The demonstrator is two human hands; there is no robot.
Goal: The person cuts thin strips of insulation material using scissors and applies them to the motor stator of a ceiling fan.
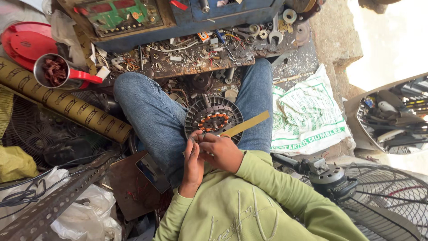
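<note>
Scene: A person in a green sweatshirt and jeans sits on a workshop floor, knees apart, a fan stator [213, 119] propped between the thighs, which puts it at hand level and braces it.

Stator: A dark finned disc with copper windings ringed at its centre; it lies just past the hands, at 12 o'clock from them, leaning on the person's right leg.

Left hand [193, 157]: Fingers drawn together and pointed up at the disc's near rim, apparently pinching something thin; what it is cannot be told.

Right hand [221, 151]: Closed on the near end of a yellow strip [246, 123], which runs out toward 2 o'clock across the disc's edge, held low so its tip can meet the windings.

Surroundings: A cluttered bench [200, 53] of screws, wire and spanners stands at 12 o'clock, within reach. A cup [55, 71] of copper scrap sits at 10 o'clock, a cardboard tube [62, 102] beside it. A printed sack [312, 114] lies at 2 o'clock, a fan motor [327, 176] and wire guard [388, 201] at 4 o'clock.
</note>
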